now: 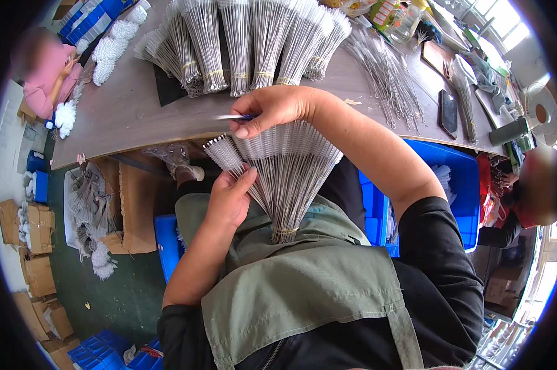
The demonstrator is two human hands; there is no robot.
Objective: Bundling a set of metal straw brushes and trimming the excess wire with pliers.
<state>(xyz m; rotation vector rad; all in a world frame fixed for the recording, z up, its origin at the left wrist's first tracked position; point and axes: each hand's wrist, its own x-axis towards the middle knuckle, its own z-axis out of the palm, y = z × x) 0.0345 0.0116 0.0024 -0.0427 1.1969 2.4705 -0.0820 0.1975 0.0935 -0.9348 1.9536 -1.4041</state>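
A fanned bundle of thin wire brushes (284, 179) with white bristle heads rests on my green apron (309, 283), its wire ends tied by a band. My left hand (229, 197) is closed at the bundle's left side, thumb and fingers pinching some of the brushes just below their heads. Over the bristle heads, at the table's near edge, my right hand (269, 111) is closed on a slim tool (231, 117) with a pale tip and a dark blue part. Most of that tool is hidden by the fingers, so its kind does not show.
Several banded brush bundles (254, 49) lie across the table (118, 126). Loose wire brushes (389, 80) and a phone (448, 114) lie to the right. Blue bins (463, 185) stand below. People (53, 80) sit at far left and right; a cardboard box (137, 209) is at left.
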